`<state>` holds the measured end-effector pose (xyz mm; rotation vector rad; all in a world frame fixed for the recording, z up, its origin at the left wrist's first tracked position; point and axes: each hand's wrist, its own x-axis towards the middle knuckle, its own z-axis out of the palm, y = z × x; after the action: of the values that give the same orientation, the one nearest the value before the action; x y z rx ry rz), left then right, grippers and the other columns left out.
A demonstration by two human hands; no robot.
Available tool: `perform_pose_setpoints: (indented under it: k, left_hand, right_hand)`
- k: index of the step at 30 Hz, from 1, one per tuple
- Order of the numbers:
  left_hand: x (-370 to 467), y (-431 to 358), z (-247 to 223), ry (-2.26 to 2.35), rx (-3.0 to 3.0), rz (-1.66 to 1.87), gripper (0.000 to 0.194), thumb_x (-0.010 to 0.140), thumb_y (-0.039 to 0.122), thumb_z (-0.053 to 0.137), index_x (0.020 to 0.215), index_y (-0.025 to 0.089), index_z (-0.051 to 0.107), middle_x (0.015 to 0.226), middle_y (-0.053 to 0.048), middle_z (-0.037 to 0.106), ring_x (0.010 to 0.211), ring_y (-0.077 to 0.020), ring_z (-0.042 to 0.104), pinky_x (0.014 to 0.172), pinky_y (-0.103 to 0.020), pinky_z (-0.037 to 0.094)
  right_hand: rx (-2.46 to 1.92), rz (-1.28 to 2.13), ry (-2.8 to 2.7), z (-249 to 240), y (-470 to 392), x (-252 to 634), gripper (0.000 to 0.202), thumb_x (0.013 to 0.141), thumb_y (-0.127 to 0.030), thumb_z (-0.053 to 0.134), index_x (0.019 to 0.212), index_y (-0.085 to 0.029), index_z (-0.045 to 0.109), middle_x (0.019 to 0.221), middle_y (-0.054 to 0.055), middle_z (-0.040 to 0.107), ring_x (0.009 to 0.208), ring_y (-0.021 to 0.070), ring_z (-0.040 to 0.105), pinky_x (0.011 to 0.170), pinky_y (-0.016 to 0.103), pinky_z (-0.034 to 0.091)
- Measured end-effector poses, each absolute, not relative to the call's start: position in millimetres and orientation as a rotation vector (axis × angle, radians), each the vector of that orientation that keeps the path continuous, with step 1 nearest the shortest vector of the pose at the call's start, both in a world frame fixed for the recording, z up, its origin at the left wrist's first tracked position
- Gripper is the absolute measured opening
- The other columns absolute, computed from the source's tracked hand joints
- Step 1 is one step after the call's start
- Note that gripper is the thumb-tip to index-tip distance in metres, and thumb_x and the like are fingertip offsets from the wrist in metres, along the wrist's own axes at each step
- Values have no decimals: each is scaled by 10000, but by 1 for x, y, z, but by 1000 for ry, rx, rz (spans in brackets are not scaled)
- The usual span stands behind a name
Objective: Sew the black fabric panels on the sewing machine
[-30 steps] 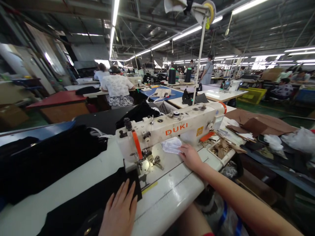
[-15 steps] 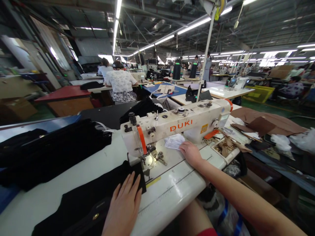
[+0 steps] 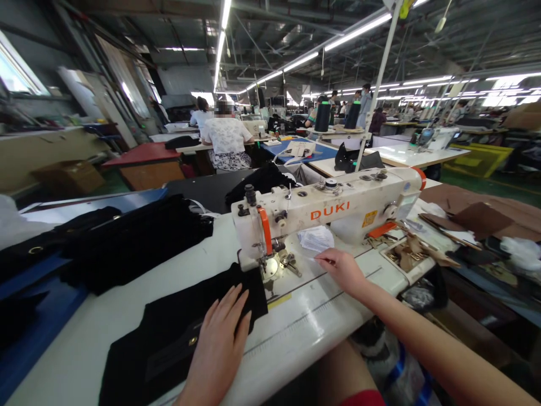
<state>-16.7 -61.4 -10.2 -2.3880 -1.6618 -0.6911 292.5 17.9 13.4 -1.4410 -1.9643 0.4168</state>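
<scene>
The black cloth lies on the tabletop by the needle end of the sewing machine. The left hand rests flat on it, fingers a little spread. White slips lie under the machine's arm. Just in front, the right hand has thumb and finger pressed together; whether they pinch a slip, one cannot tell. The cloth looks soft and floppy, best held near its edge. The slips look thin and light, best pinched at a corner.

Matt black cloth lower left, a shiny, brass-coloured metal eyelet glinting on it! Centre frame, smooth painted metal on the sewing machine; just below, glossy white worktop catching light.
</scene>
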Motion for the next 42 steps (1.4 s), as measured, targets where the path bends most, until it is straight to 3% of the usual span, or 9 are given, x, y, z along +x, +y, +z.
perform_pose_setpoints:
  k: [5,7,11,17,21,24,37,42]
  left_hand:
    - [-7,-68,13,-1400,-2333,-792,468,945,289,443,1390,143,455,1407,-159,525,1277,-271,512,1058,-451,419]
    - [-2,-65,15,-1240,-2420,-748,438,952,233,427,1382,160,472,1323,-137,602,1214,-249,569,1051,-434,430]
    - [-7,-52,9,-1294,-2473,-834,347,979,237,371,1215,165,615,1000,-81,736,919,-197,692,895,-368,546]
    - [-26,-33,16,-1572,-2419,-1010,328,975,320,410,929,170,698,878,-54,742,804,-173,701,790,-298,577]
    - [-29,-20,11,-1464,-2439,-964,340,970,269,384,928,151,699,930,-88,730,887,-198,683,851,-351,562]
    - [-31,-12,0,-1341,-2543,-835,358,955,207,355,912,163,707,965,-93,726,936,-200,669,877,-369,556]
    - [-25,-10,3,-1249,-2518,-745,324,956,166,374,995,142,695,1017,-108,693,1004,-221,625,920,-395,529]
    - [-17,-7,2,-1205,-2625,-543,315,912,68,380,954,131,686,960,-97,690,908,-217,624,817,-359,550]
  right_hand:
    - [-1121,482,-2212,19,-12,234,165,906,-157,566,851,-185,720,835,43,706,788,157,654,729,237,483]
    - [-1054,506,-2279,21,-16,207,150,899,-154,587,824,-178,714,808,35,701,771,150,649,713,227,477]
    - [-979,655,-2258,24,-12,175,130,899,-172,606,842,-190,721,820,14,716,769,132,655,713,213,480]
    - [-1039,564,-2151,17,-6,185,198,928,-143,527,1000,-174,708,992,57,721,926,165,654,851,281,499]
    - [-861,373,-2452,6,-17,187,274,929,-227,544,1174,-152,641,1238,120,641,1187,225,549,1039,379,414]
    - [-821,291,-2596,2,-22,180,357,932,-278,545,1249,-120,583,1340,154,568,1288,248,468,1096,406,357]
    - [-804,197,-2618,0,-21,185,269,967,-221,474,1150,-134,651,1252,124,634,1179,216,553,1047,375,412]
    - [-805,138,-2622,-1,-22,186,260,966,-210,472,1128,-115,652,1214,123,648,1169,229,554,1033,367,421]
